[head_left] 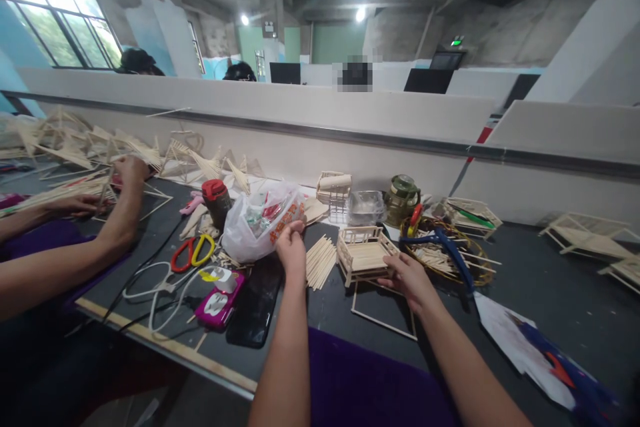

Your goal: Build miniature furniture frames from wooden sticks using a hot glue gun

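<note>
My right hand [409,278] is closed on the front right corner of a small bed model made of thin wooden sticks [367,257]. My left hand [293,250] is at the right edge of a white plastic bag [250,227], its thumb up and its fingers curled against the bag. A fanned bundle of loose wooden sticks [321,261] lies between my hands. Below the bed model is a thin rectangular stick frame [384,328], flat on the dark table. Left of my left forearm lies a black phone [253,307].
A purple power strip [220,303], red-and-yellow scissors [193,253] and white cable lie at left. A co-worker's hands [131,177] handle sticks farther left. A basket of sticks [445,257] with blue-handled pliers [450,250], and a green jar [401,199], stand at right.
</note>
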Demonstrator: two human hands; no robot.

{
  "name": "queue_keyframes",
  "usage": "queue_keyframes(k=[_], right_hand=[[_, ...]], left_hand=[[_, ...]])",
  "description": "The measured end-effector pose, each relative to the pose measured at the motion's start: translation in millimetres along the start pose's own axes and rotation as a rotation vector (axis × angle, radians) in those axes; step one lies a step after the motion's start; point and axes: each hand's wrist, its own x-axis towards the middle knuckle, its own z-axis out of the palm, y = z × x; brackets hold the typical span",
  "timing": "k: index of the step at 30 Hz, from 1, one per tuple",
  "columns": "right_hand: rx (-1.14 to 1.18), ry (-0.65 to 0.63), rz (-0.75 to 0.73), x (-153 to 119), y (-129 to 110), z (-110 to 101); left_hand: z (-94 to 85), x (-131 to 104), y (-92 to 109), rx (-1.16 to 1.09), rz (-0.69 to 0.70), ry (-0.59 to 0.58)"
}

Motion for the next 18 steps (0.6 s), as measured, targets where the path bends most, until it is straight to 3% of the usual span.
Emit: queue_keyframes(k=[3,6,14,18], right_hand=[[0.087,-0.040,-0.004,-1,-4,8],[0.161,-0.058,-0.046,1,-10,26],[0.241,-0.046,-0.057,18,-2,115],[0.245,-0.033,-0.065,25,10,142]], left_hand=[[-3.9,7,-4,-0.369,-0.153,0.116],[-4.7,6,-3,-0.495,-0.222,0.152],[2.8,8,-6,-0.365,-0.032,0.215],[0.5,10,-6,-0.301,0.007,0.256]])
